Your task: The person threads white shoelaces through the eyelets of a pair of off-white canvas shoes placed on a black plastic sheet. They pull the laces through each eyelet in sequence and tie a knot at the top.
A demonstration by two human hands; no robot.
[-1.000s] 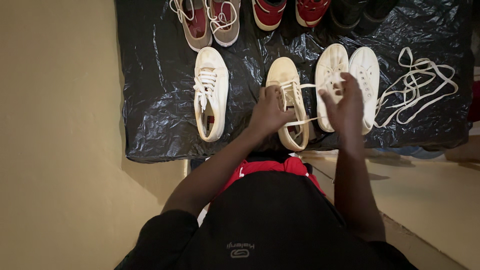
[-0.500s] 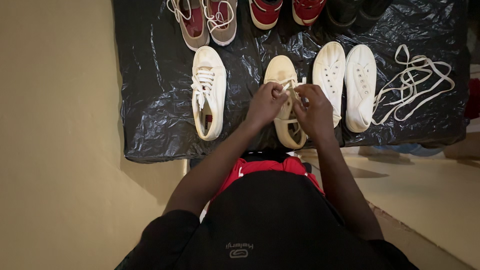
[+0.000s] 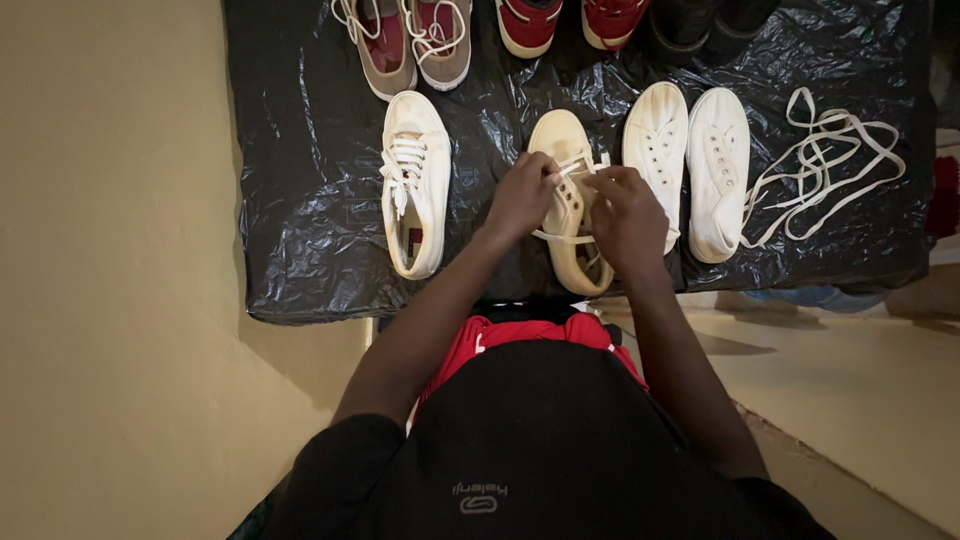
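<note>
We find both hands over a cream sneaker (image 3: 570, 215) that lies at the near edge of the surface (image 3: 310, 240), which is covered in black plastic sheeting. The left hand (image 3: 520, 198) has its fingers pinched on a white lace (image 3: 562, 172) at the shoe's eyelets. The right hand (image 3: 628, 215) rests on the shoe's right side, its fingers curled onto the same lace near the tongue. A loop of lace crosses the shoe below the left hand. We note a laced white sneaker (image 3: 414, 180) to the left, well apart, and an unlaced white pair (image 3: 690, 165) just beside the right hand. Loose white laces (image 3: 825, 165) lie toward the right edge. Grey and red shoes (image 3: 405, 40) sit along the far edge.
</note>
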